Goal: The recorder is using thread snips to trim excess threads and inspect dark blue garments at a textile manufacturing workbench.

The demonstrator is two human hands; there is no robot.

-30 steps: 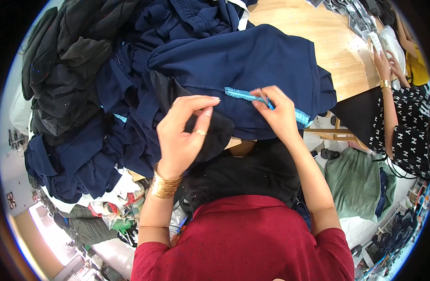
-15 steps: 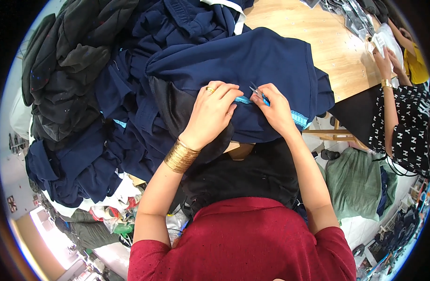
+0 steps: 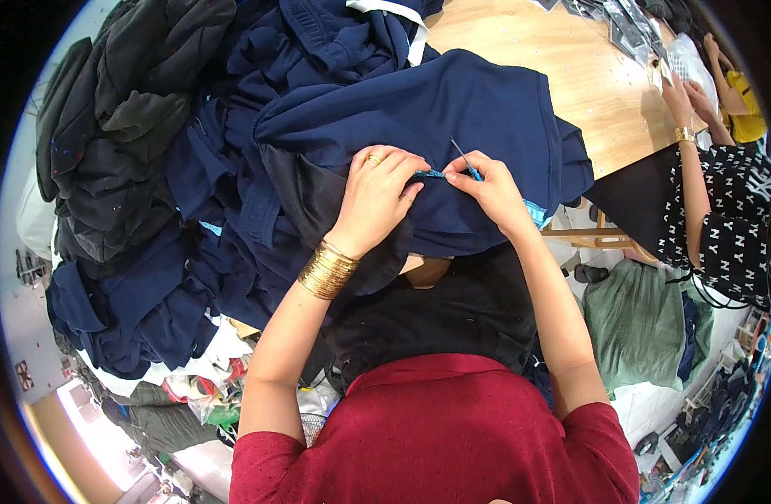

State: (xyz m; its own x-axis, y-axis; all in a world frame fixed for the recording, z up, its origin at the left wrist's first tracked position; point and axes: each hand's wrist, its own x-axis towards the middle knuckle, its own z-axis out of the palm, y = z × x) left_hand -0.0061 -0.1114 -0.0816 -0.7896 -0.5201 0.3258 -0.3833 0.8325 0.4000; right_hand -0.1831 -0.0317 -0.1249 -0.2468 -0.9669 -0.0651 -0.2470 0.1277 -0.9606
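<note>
A navy blue garment (image 3: pixel 495 109) is spread on the table in front of me, with a light blue strip (image 3: pixel 536 212) along its near edge. My left hand (image 3: pixel 380 189), with gold rings and bracelets, pinches the garment at this strip. Close beside it, my right hand (image 3: pixel 490 189) holds small thread snips (image 3: pixel 463 154) with blue handles, the thin blade pointing up and away. The thumb and forefinger of that hand also pinch at the blue strip. Dark mesh-like fabric (image 3: pixel 297 189) lies under my left wrist.
More navy garments (image 3: pixel 234 160) are heaped at left, beside a pile of black clothing (image 3: pixel 121 134). Small plastic packets (image 3: pixel 631 29) lie on the wooden table (image 3: pixel 608 118). At right, a person in a black patterned top (image 3: pixel 738 218) handles something pale. Green cloth (image 3: pixel 637 323) hangs lower right.
My right hand has come slightly closer to my left, its fingers now pinching at the blue strip. The snips have turned, with the blade more upright. The view has shifted a little.
</note>
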